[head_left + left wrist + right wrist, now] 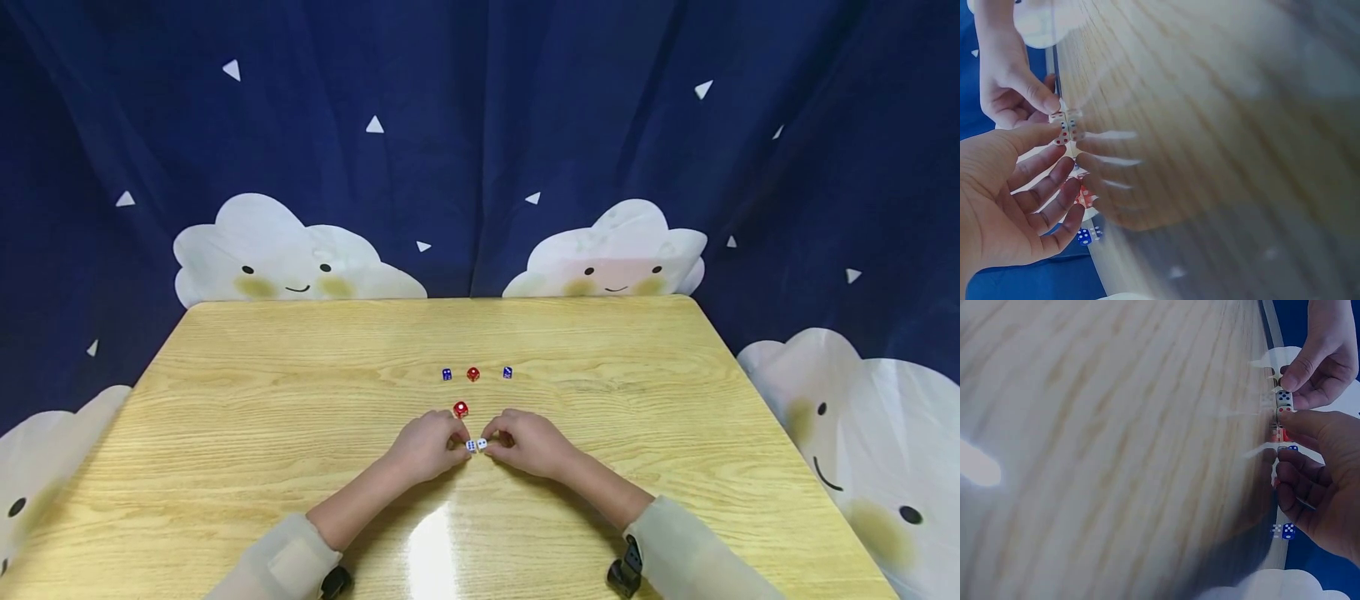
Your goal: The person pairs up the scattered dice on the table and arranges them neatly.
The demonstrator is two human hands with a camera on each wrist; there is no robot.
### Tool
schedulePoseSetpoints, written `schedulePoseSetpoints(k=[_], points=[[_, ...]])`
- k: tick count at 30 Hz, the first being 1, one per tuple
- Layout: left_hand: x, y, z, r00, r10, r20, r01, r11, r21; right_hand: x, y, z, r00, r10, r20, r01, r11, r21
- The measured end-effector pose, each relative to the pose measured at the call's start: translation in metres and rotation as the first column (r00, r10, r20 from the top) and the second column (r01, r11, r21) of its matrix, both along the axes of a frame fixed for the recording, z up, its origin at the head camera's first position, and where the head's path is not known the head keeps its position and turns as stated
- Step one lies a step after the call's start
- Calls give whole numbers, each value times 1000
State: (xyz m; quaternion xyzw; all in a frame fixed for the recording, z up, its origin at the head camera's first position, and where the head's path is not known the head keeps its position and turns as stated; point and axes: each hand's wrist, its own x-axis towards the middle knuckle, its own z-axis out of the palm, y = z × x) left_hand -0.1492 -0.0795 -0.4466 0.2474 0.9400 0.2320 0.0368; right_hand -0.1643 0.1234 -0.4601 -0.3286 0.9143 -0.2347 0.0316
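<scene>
Two small white dice sit side by side on the wooden table, very close together. My left hand [429, 446] pinches the left white die [471, 446] between thumb and fingertips. From the other side, my right hand [534, 444] pinches the right white die [482, 444]. In the right wrist view, the white die [1284, 398] at the left hand shows dark pips. A red die [461, 408] lies just beyond the left fingers. Farther back, a second red die [473, 374] stands between a blue die [447, 374] and another blue die [507, 372].
The light wooden table [300, 358] is glossy and throws reflections of hands and dice. Behind its far edge hangs a dark blue curtain [450, 167] printed with white clouds and triangles. Black wrist straps show below both sleeves.
</scene>
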Motion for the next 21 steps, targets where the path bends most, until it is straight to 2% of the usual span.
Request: schedulePoseSetpoints(k=[15, 21], points=[[0, 1, 1, 1000, 1, -5, -1, 1000, 9, 1, -3, 4, 999, -8, 35, 9, 1000, -12], [-2, -2, 2, 1000, 10, 28, -11, 1000, 18, 1, -3, 1, 999, -6, 35, 6, 1000, -8]])
